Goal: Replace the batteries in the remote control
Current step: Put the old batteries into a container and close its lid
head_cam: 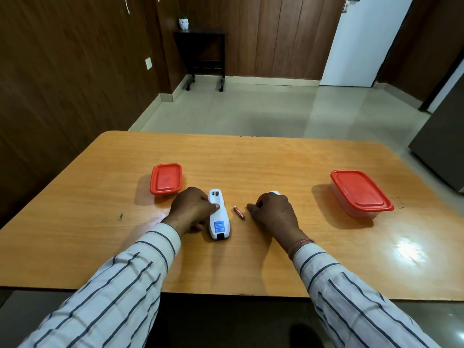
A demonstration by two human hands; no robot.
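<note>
A white remote control [219, 217] lies face down on the wooden table [251, 159], its battery compartment open at the far end. My left hand [192, 209] rests against its left side, thumb pressing on its back. A small copper-coloured battery [239, 213] lies loose on the table just right of the remote. My right hand [273, 214] sits right of the battery, fingers curled, fingertips close to it but apart. A white piece [274, 192], likely the battery cover, pokes out behind my right hand; whether the hand holds it is unclear.
A small red-lidded container [166, 178] stands behind my left hand. A larger clear container with a red lid [360, 192] stands at the right. The table's near edge runs below my forearms.
</note>
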